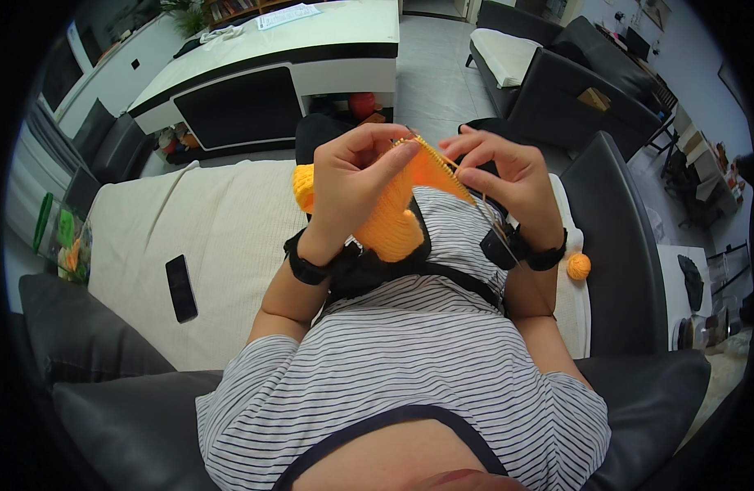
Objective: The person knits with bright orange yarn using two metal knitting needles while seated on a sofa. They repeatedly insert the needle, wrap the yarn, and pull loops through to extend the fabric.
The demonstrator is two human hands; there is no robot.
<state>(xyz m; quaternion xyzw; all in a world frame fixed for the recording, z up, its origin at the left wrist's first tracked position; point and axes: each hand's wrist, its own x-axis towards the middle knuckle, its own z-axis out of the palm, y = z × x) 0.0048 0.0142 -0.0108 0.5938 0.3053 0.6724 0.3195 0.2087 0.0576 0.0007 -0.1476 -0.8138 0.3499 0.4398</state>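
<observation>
My left hand (364, 172) pinches an orange knitted piece (392, 218) near the tip of a knitting needle, thumb and index finger together. A row of yellow-orange stitches runs along a thin metal knitting needle (502, 236), which slants down towards my right wrist. With thumb and fingers bent at this needle, my right hand (505, 172) holds the working yarn and the needle side of the knitting. The fabric hangs below my left hand, over my lap. Part of the knitting lies hidden behind my left hand.
An orange ball of yarn (578, 266) rests on the sofa at my right, beside the dark armrest (625, 245). A black phone (181, 288) lies on the cream sofa cover (229, 245) at my left. A white table (346, 27) stands ahead, with dark armchairs further right.
</observation>
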